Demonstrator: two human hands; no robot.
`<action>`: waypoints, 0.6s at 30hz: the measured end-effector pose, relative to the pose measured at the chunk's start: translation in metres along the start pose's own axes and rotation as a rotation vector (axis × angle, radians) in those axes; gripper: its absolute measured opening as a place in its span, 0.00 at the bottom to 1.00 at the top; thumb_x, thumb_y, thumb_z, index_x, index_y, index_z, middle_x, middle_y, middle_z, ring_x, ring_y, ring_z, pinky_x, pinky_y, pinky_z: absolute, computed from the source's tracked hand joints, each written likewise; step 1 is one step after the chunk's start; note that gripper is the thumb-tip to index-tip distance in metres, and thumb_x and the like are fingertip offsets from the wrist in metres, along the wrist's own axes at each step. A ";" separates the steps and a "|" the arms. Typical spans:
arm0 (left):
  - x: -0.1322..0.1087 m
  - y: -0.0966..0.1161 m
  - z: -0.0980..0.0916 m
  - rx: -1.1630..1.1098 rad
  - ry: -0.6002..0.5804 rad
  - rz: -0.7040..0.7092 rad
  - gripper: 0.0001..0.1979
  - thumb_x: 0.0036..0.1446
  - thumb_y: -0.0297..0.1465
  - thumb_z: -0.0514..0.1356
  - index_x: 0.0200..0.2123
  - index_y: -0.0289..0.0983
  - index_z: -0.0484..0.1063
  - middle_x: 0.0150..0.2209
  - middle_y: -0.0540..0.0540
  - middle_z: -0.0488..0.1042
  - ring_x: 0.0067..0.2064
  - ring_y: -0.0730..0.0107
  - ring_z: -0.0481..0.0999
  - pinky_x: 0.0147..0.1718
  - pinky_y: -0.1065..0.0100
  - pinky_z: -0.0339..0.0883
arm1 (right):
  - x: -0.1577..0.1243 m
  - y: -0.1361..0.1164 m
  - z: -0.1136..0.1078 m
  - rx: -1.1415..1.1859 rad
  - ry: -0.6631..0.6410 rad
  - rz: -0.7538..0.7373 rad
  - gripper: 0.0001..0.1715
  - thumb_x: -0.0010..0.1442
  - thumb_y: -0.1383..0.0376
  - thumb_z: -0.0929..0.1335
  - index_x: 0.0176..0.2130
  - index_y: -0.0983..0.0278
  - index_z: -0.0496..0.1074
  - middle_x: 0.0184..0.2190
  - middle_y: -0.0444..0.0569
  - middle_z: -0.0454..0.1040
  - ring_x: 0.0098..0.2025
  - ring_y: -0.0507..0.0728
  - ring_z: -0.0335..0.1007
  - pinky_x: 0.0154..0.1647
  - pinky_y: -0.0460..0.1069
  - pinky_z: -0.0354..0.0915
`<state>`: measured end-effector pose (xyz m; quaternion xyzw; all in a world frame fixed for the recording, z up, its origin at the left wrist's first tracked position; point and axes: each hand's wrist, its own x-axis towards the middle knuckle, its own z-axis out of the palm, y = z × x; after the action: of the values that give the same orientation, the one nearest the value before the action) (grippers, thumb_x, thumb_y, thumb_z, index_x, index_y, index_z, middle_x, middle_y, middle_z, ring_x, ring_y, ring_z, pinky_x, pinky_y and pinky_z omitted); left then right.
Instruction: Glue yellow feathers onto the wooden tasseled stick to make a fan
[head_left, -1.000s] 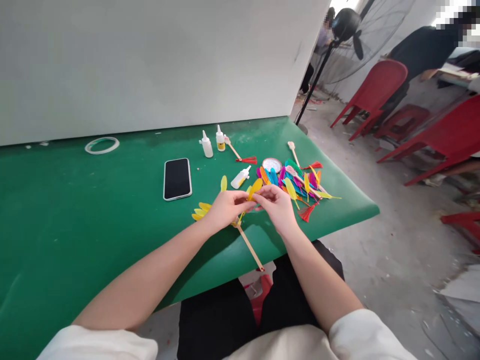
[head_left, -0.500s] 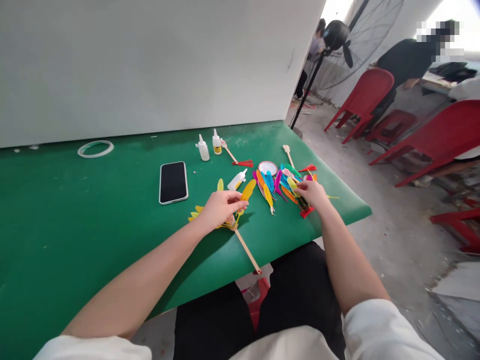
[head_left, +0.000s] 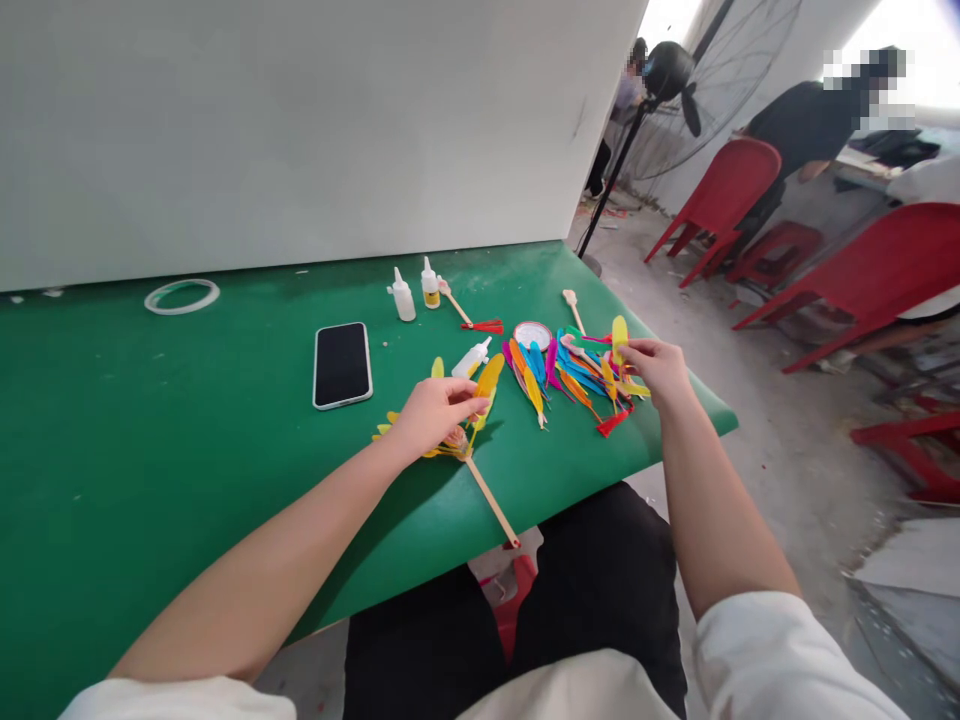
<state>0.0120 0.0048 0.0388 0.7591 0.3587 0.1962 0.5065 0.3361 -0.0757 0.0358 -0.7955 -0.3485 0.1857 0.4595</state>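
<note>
Centrally, a green felt-covered table [head_left: 150, 440] carries a loose heap of multicoloured feathers [head_left: 570, 372] near its right edge. Left hand [head_left: 433, 415], fingers curled and pinching, holds a half-made yellow feather fan on a thin wooden stick [head_left: 480, 478] against the felt. Right hand [head_left: 660, 370], above the heap, pinches one small yellow feather [head_left: 619, 334] upright between thumb and fingertips.

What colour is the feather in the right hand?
Yellow, a small feather in the right hand; head view.
</note>
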 end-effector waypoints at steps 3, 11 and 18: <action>0.001 -0.002 0.000 -0.004 0.003 -0.009 0.13 0.50 0.39 0.58 0.33 0.35 0.74 0.28 0.46 0.76 0.31 0.64 0.75 0.33 0.65 0.66 | -0.002 0.001 0.003 -0.040 -0.067 -0.018 0.17 0.54 0.61 0.65 0.40 0.68 0.73 0.29 0.49 0.75 0.26 0.50 0.70 0.27 0.45 0.69; 0.002 -0.003 -0.001 0.003 0.016 -0.008 0.12 0.50 0.38 0.59 0.31 0.35 0.74 0.27 0.46 0.76 0.30 0.65 0.75 0.33 0.65 0.66 | -0.003 0.007 0.006 -0.471 -0.111 -0.074 0.18 0.50 0.54 0.67 0.34 0.64 0.76 0.30 0.51 0.74 0.36 0.61 0.69 0.35 0.53 0.63; 0.003 -0.003 -0.002 0.003 0.027 -0.007 0.11 0.50 0.37 0.59 0.30 0.35 0.74 0.27 0.46 0.76 0.30 0.65 0.75 0.33 0.66 0.66 | -0.007 0.013 0.025 -0.601 -0.200 -0.131 0.31 0.45 0.57 0.70 0.50 0.63 0.69 0.41 0.54 0.74 0.43 0.62 0.67 0.40 0.52 0.60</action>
<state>0.0118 0.0087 0.0366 0.7561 0.3684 0.2039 0.5011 0.3211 -0.0706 0.0115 -0.8494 -0.4815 0.1217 0.1785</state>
